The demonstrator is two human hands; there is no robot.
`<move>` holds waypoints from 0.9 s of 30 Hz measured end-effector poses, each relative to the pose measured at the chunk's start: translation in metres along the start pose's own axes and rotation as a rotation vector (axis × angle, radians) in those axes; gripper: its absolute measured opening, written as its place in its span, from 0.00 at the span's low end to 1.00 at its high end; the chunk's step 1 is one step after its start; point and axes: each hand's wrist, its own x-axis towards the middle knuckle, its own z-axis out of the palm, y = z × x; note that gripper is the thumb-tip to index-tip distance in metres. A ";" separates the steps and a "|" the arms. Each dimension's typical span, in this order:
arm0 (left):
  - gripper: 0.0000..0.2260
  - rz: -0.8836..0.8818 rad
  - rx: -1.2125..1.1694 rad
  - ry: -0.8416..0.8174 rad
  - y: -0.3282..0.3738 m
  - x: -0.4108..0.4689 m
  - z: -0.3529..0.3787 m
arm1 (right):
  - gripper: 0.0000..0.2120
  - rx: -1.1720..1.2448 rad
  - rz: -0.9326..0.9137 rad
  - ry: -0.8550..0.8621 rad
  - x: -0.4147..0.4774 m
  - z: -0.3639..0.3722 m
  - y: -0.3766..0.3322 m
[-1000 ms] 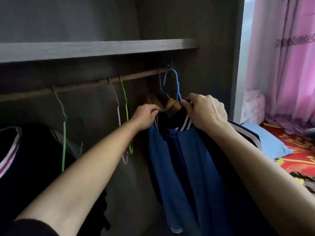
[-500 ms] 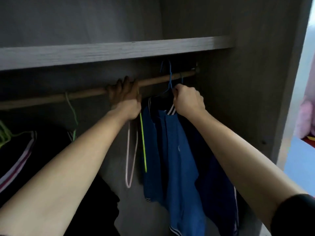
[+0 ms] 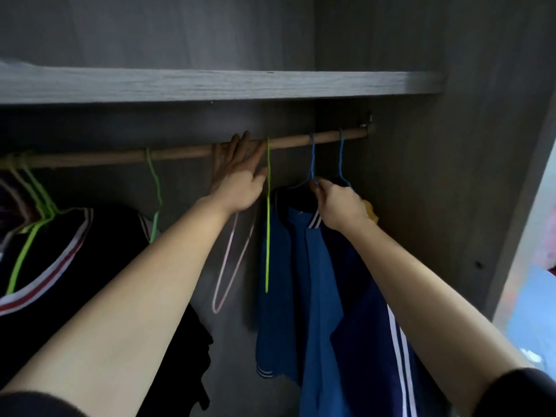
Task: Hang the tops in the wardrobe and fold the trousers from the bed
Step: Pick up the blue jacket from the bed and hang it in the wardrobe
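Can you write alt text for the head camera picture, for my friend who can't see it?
A person's right hand holds a blue top on a blue hanger hooked over a wooden wardrobe rail. The left hand reaches up to the rail among empty hangers.

Dim grey wood-grain panels [image 3: 451, 40], a pale shelf [image 3: 210, 85] above, daylight at far right.

Wooden rail [image 3: 186, 152] runs under the grey shelf [image 3: 210, 85] to the wardrobe's right wall. On the rail, left to right: bunched green hangers [image 3: 33, 191] with a dark top [image 3: 75, 251], green hanger [image 3: 155, 188], another green hanger [image 3: 267, 212], two blue hangers [image 3: 311, 161]. A blue top [image 3: 316, 281] hangs from the blue ones.
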 end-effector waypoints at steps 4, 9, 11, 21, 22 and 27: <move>0.24 -0.093 -0.156 0.042 0.011 -0.045 -0.011 | 0.21 -0.143 0.026 0.069 -0.036 -0.002 -0.002; 0.23 -0.059 -0.138 0.000 0.026 -0.114 -0.027 | 0.27 -0.152 0.098 -0.049 -0.079 -0.010 0.002; 0.23 -0.031 -0.152 0.059 0.031 -0.152 -0.028 | 0.27 -0.151 0.121 -0.041 -0.110 -0.012 0.006; 0.26 -0.041 -0.245 -0.079 0.083 -0.334 0.004 | 0.30 -0.134 0.185 -0.056 -0.340 0.023 0.041; 0.26 -0.032 -0.249 -0.112 0.093 -0.346 0.006 | 0.29 -0.150 0.209 -0.057 -0.362 0.024 0.048; 0.27 0.032 -0.271 -0.242 0.140 -0.376 0.007 | 0.29 -0.247 0.338 -0.047 -0.431 0.014 0.102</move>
